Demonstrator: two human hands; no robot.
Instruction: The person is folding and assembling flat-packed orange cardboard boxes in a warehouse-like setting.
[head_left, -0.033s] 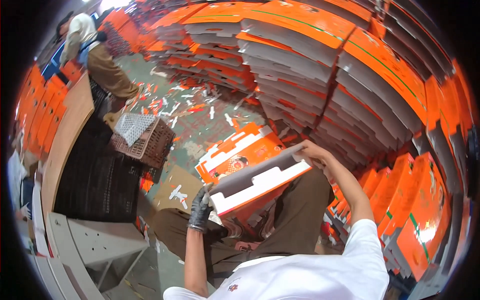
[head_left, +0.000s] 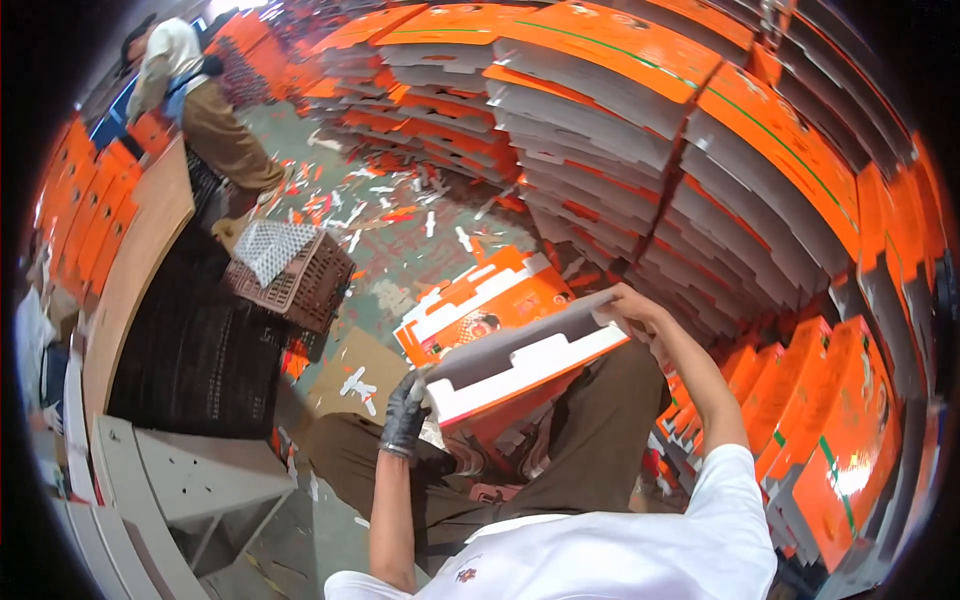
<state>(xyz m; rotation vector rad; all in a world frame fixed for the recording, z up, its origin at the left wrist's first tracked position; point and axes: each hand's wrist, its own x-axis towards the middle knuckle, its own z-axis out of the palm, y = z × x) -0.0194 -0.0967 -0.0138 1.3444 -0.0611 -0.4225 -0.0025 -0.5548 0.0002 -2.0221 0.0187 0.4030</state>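
Note:
Between my knees I hold a die-cut cardboard box blank [head_left: 550, 356], with an orange outer side, a grey inner face and a white notched edge. My left hand [head_left: 404, 416], in a dark glove with pale fingertips, is closed on its left end. The bare right hand [head_left: 634, 308] grips the upper right corner; some of its fingers are hidden behind the board. Just beyond the held blank, orange printed blanks [head_left: 515, 302] with white notched edges lie low on the floor.
Tall stacks of orange-and-grey blanks [head_left: 590, 120] rise ahead and to the right. More orange blanks [head_left: 835, 440] lean near my right side. Cardboard offcuts litter the floor [head_left: 385, 240]. At left stand a brown plastic crate [head_left: 310, 280] and a grey metal frame [head_left: 200, 480]. Another person [head_left: 215, 120] stands far left.
The view has shifted very slightly. Both hands keep their hold on the box blank, with hardly any movement.

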